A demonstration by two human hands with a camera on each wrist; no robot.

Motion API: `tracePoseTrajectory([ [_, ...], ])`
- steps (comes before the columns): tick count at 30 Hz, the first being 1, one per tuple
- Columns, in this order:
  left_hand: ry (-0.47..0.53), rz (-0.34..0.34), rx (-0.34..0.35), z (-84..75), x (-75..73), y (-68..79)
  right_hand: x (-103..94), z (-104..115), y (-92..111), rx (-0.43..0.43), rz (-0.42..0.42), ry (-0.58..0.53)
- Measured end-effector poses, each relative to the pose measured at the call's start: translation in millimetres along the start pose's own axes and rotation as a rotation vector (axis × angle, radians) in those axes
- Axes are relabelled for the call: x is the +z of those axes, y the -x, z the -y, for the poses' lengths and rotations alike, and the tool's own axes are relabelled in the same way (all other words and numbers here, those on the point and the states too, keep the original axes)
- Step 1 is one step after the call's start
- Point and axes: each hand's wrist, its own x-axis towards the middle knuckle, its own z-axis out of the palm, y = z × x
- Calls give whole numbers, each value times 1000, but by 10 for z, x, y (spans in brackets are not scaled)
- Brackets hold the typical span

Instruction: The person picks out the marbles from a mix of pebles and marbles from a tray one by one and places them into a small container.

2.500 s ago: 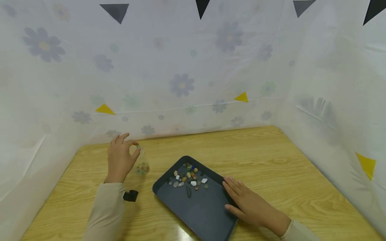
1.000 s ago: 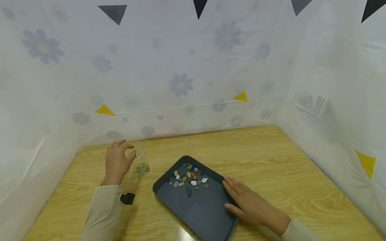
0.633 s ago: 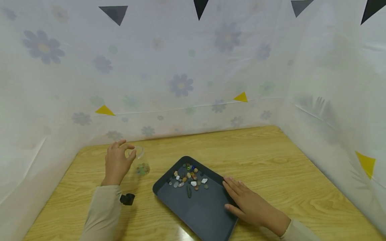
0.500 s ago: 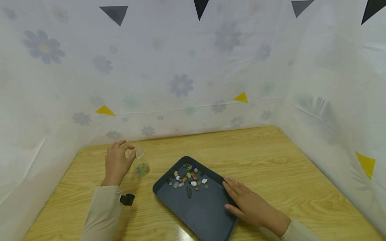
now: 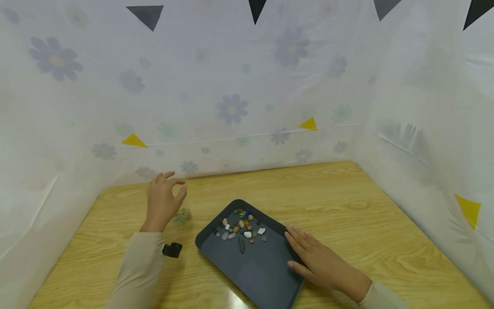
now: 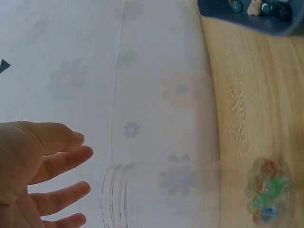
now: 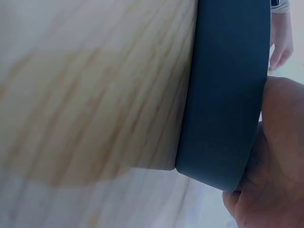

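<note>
Just above the mouth of a clear jar (image 6: 161, 199) hangs my left hand (image 5: 164, 199), its thumb and forefinger curved towards each other with a small gap and nothing visible between them. Marbles (image 5: 183, 216) in green, orange and blue lie at the jar's bottom. My right hand (image 5: 320, 264) rests with straight fingers on the right rim of a dark grey tray (image 5: 254, 270); in the right wrist view, the palm lies against the tray's edge. Pebbles and marbles (image 5: 247, 235) of several colours lie scattered in the tray's far half.
The wooden table (image 5: 347, 206) carries the jar at left and the tray at the middle. White flowered sheets (image 5: 231, 86) hang around its back and sides. A black wrist strap piece (image 5: 172, 249) sticks out from the left sleeve.
A small greenish thing showed at my left fingertips at first; later none shows. The left hand drew back left of the jar's mouth, then came right over it. The right hand and tray stay put.
</note>
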Motion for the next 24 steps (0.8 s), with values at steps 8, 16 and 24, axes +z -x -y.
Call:
tracePoseTrajectory([
  [8,72,105,26,-250,201,-109,9,-6,-3,2,11,-6],
  [16,108,174,81,-533,419,-180,-10,2,-3,6,20,-17],
  [24,140,236,145,-725,703,-118,-26,2,-2,-10,-4,-10],
])
